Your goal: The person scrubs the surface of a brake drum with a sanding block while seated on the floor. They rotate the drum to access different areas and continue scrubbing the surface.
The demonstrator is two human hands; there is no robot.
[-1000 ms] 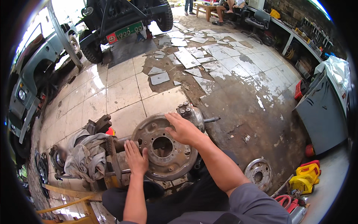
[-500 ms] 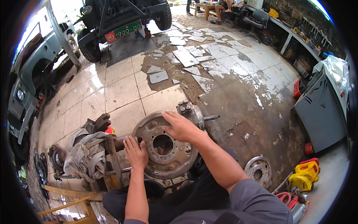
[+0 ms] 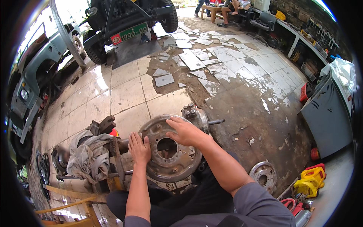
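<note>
A round, worn metal brake backing plate (image 3: 170, 172) stands before me, tilted, with a large hole in its centre and smaller holes around it. My left hand (image 3: 139, 148) lies flat at its left edge, fingers together and stretched out. My right hand (image 3: 184, 131) rests over its upper right part, fingers extended, thumb apart. Neither hand grips anything. Behind the plate sits a metal housing (image 3: 201, 118) with a bolted block on top and a shaft pointing right. Left of the plate, a grey rag (image 3: 89, 157) drapes over metal axle parts.
A smaller metal disc (image 3: 263, 174) lies on the floor at right. Beyond it are a yellow container (image 3: 308, 183) and a grey cabinet (image 3: 328, 109). Broken tiles (image 3: 193, 59) litter the far floor. A dark vehicle (image 3: 132, 19) stands ahead; people sit far back. A yellow frame (image 3: 89, 206) is lower left.
The whole view has shifted slightly, with the scene sitting a little further right and down. Both hands stay on the plate in nearly the same places.
</note>
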